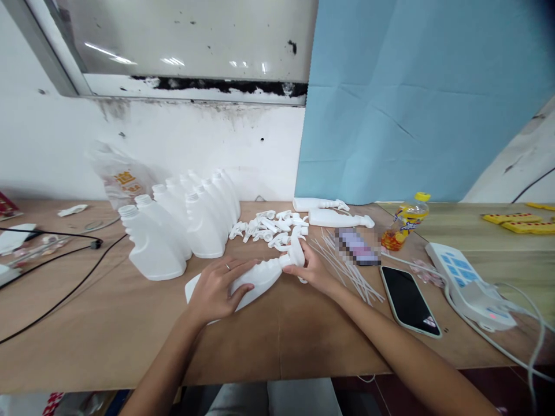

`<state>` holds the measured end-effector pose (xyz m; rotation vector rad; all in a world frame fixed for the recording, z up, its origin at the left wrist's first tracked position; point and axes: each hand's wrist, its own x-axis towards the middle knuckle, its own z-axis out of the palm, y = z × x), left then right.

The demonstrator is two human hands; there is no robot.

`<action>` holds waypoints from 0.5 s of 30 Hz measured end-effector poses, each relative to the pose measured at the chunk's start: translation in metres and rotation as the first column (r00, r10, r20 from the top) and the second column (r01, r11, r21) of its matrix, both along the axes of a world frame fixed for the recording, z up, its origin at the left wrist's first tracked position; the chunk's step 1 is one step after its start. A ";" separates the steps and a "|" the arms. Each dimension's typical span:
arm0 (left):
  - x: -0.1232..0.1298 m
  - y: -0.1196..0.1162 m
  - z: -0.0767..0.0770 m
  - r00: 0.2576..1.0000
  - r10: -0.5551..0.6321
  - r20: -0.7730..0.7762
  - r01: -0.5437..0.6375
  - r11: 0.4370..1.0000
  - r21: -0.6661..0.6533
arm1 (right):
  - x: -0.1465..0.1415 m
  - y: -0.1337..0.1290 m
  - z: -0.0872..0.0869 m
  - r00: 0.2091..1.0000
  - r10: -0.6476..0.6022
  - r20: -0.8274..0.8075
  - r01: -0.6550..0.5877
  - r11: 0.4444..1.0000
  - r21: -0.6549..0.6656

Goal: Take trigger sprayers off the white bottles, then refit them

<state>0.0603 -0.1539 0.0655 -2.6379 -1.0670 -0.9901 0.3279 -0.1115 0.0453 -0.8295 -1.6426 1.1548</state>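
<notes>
Taking clock directions from the white bottle [262, 281], your brown-covered table [143, 341] runs back to a stained white wall [260, 136] at twelve, with a blue cloth [390, 104] hanging at one. That bottle lies on its side before you, your left hand [223, 289] clamped over its body, your right [313, 268] closed on the spray head [297, 249] at its neck. Uncapped bottles [158, 248] stand clustered at ten; loose spray heads [259, 226] lie heaped at twelve. At two, a drink bottle [410, 219] holds a little amber liquid. Your fingers cover part of the spray head, so you cannot tell how firmly it sits. Pixelation masks an object [358, 247] just nearer than the drink bottle, the upright bottles partly hide a plastic bag [124, 173], and the framed pane [217, 40] is cut off above.
</notes>
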 end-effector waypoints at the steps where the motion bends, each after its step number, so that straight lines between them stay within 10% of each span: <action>1: 0.000 0.000 0.000 1.000 -0.004 -0.001 0.004 1.000 -0.005 | 0.000 0.000 0.001 1.000 -0.018 0.007 0.018 1.000 0.002; 15: -0.003 0.000 0.000 1.000 0.019 -0.003 -0.019 0.997 -0.072 | 0.002 0.004 0.003 0.998 0.008 0.063 0.003 0.986 -0.169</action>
